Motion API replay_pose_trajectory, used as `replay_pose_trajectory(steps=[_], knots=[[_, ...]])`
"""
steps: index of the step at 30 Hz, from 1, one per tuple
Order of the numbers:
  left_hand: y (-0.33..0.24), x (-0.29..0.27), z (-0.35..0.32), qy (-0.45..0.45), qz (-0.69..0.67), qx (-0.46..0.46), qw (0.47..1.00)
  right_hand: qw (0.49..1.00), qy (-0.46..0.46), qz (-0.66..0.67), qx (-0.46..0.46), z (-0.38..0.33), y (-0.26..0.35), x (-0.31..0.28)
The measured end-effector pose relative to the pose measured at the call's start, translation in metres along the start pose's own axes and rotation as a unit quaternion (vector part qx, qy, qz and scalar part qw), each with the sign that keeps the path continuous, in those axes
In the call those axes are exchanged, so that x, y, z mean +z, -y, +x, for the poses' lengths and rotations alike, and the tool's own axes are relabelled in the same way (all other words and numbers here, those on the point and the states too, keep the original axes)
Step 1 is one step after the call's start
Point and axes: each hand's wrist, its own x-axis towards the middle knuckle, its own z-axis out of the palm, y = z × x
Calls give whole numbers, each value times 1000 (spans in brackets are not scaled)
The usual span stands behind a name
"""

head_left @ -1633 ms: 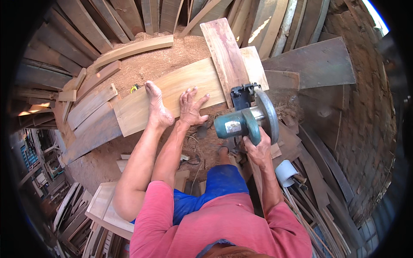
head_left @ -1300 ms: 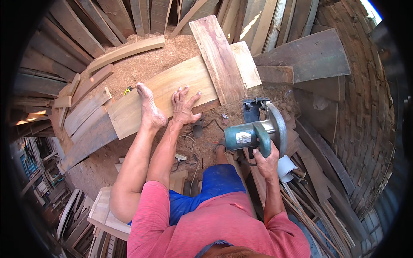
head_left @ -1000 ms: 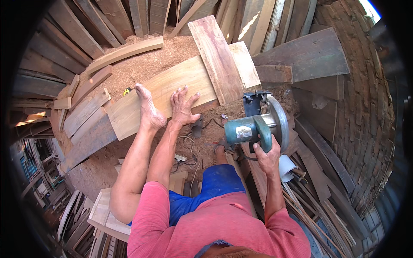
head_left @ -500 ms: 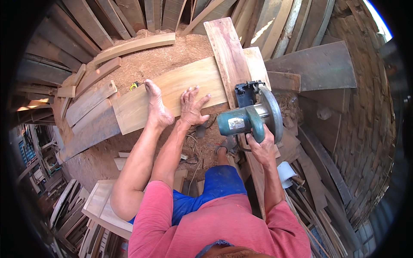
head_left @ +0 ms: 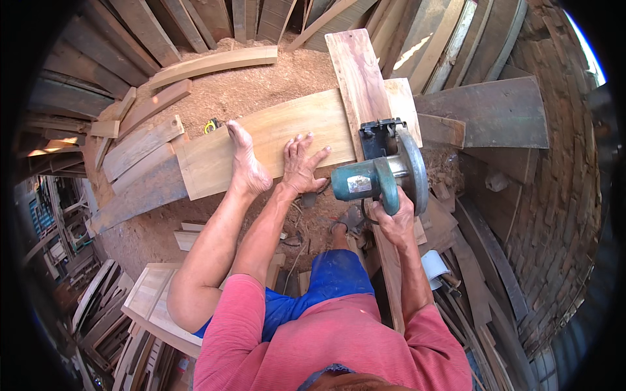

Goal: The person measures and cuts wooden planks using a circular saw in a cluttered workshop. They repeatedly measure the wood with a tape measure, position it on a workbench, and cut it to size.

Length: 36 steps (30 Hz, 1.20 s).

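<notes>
My right hand [head_left: 396,218] is wrapped round the rear handle of a green circular saw [head_left: 375,176]. The saw's black base plate rests at the near end of a reddish-brown board [head_left: 360,81], which lies crosswise over a wide pale plank [head_left: 274,133]. Its blade is hidden behind the metal guard. My left hand [head_left: 301,166] lies flat with fingers spread on the near edge of the pale plank, left of the saw. Beside that hand, my bare left foot [head_left: 248,159] presses on the same plank.
A yellow tape measure [head_left: 211,126] lies on sawdust beyond the plank. Several short boards [head_left: 143,148] sit at the left, and a curved board [head_left: 212,65] lies farther back. Dark sheets of wood [head_left: 486,114] stand at the right. A white cylindrical container [head_left: 433,266] is near my right forearm.
The view has shifted slightly, so the boards appear a little to the right and lower. Both hands keep their places: the left on the plank, the right on the saw handle.
</notes>
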Motion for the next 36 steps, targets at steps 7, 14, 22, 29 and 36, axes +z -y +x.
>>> replay_pose_trajectory(steps=[7, 14, 22, 29, 36], knots=[[-2, -3, 0, 21, 3, -14, 1000, 1000, 5, -5, -13, 10, 0, 4], [-2, -4, 1, 17, 0, -7, 1000, 1000, 7, -4, -17, 20, 5, 5], [-3, -5, 0, 12, -2, -2, 1000, 1000, 5, 3, -25, 30, 9, 7], [0, -4, 1, 13, -13, 8, 1000, 999, 21, -16, -37, 39, 8, 6], [-1, -4, 1, 10, -4, 8, 1000, 1000, 17, 6, -25, 45, 12, 9]])
